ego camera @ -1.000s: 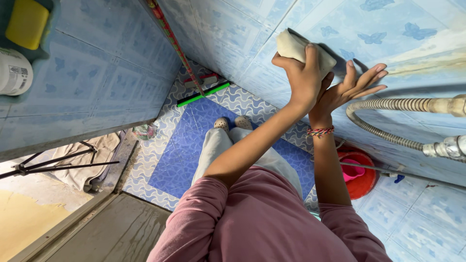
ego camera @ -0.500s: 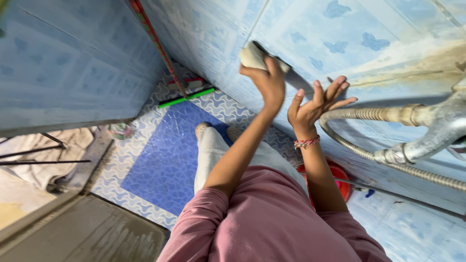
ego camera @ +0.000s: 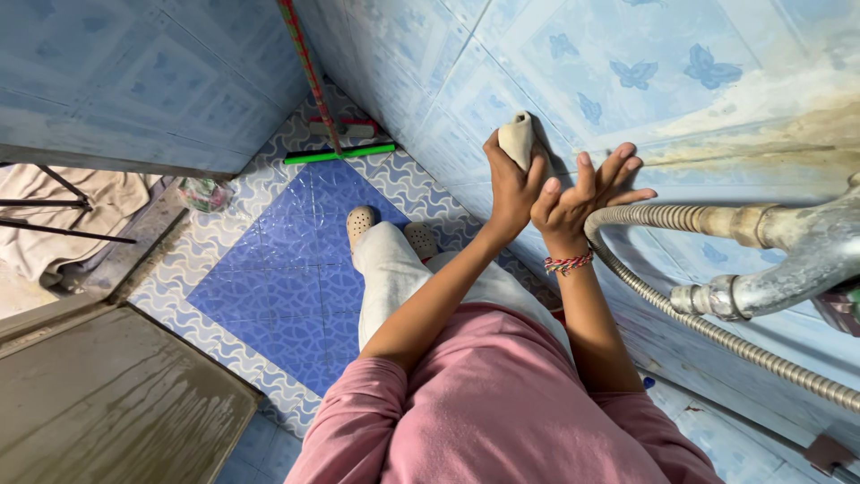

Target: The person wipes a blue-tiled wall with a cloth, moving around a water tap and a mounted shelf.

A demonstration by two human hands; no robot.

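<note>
Against the blue butterfly-patterned wall tiles [ego camera: 627, 81] on the right side of a small bathroom, the person's left hand [ego camera: 511, 184] is closed around a pale, cream-coloured sponge [ego camera: 517, 136], fingers wrapped over its lower part so that only the rounded top shows above them; the sponge is pressed to the wall. Just beside it, the right hand [ego camera: 582, 193] is open, its fingers spread and pointing up along the tiles, with nothing in its grip; the palm seems to rest flat on the wall, and the thumb side touches the left hand. A braided, many-coloured bracelet [ego camera: 568, 263] circles the right wrist. Close to the right of that hand a ribbed metal shower hose [ego camera: 672, 215] runs across to a dull metal tap fitting [ego camera: 788, 260], and a second stretch of the hose loops down and away towards the lower right corner. A brownish stain [ego camera: 788, 125] spreads across the tiles above the tap. Both arms come out of pink sleeves [ego camera: 502, 403]. Well below the hands, the person's light trousers end in beige clogs [ego camera: 360, 221] standing on the floor [ego camera: 269, 287], which is laid with dark blue tiles bordered by a wavy white-and-blue pattern. Farther off, a green-edged squeegee head [ego camera: 339, 152] lies where floor meets wall, its reddish handle [ego camera: 305, 63] leaning up out of view. At the left edge lies a crumpled beige cloth [ego camera: 98, 197].
</note>
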